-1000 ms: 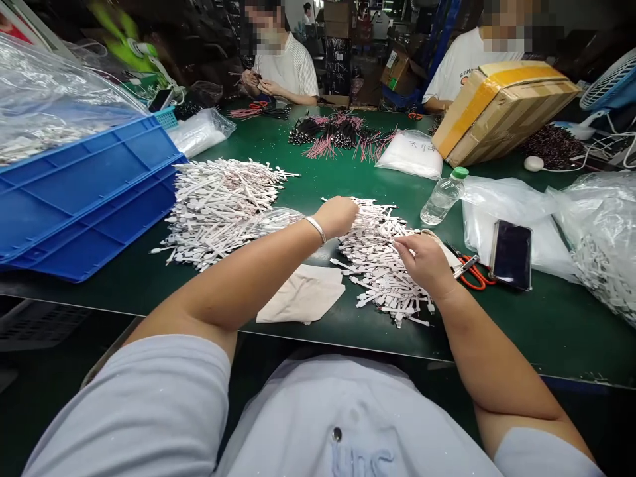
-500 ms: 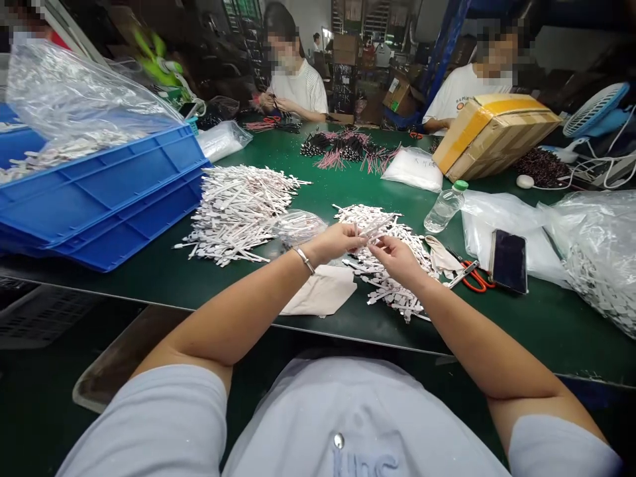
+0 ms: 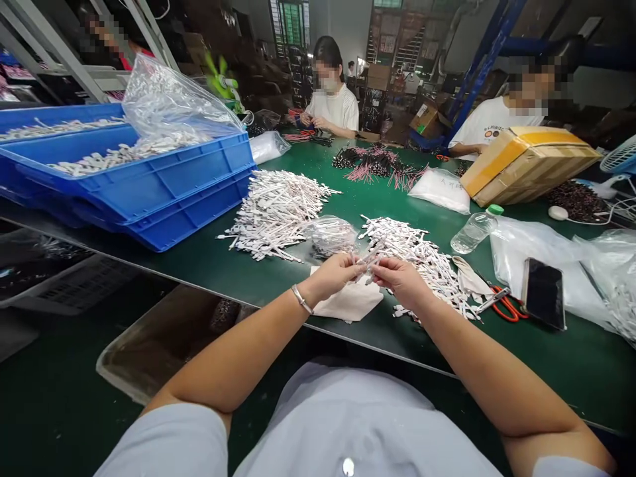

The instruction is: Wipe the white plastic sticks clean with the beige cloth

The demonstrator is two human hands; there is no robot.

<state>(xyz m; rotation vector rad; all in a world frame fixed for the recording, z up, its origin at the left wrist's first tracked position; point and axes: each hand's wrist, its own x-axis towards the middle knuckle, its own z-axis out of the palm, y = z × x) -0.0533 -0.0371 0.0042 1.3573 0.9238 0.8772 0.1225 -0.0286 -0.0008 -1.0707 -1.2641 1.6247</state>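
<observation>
My left hand [image 3: 338, 274], with a bracelet at its wrist, pinches a few short white cables [image 3: 370, 253] that point up past the fingertips. Close against it, my right hand [image 3: 401, 281] is closed, its thumb and fingertips on the ends of the same cables. How many cables are held is too small to tell. Below the hands lies a pale cloth [image 3: 350, 302]. A loose pile of white cables [image 3: 437, 268] spreads beside and beyond my right hand. Past my left hand sits a clear bag of cables [image 3: 330, 233], against a larger pile of white cables [image 3: 283, 205].
Blue crates [image 3: 193, 175] with cables and a plastic bag stand left. On the right are a bottle [image 3: 474, 230], orange-handled scissors [image 3: 509, 308], a phone [image 3: 544, 291], plastic bags [image 3: 527, 245] and a carton [image 3: 531, 165]. Two co-workers [image 3: 334, 109] sit across the table.
The view has turned left, so the table's things appear farther right and more of the crates shows. My hands stay together on the cables, now over the cloth's upper edge.
</observation>
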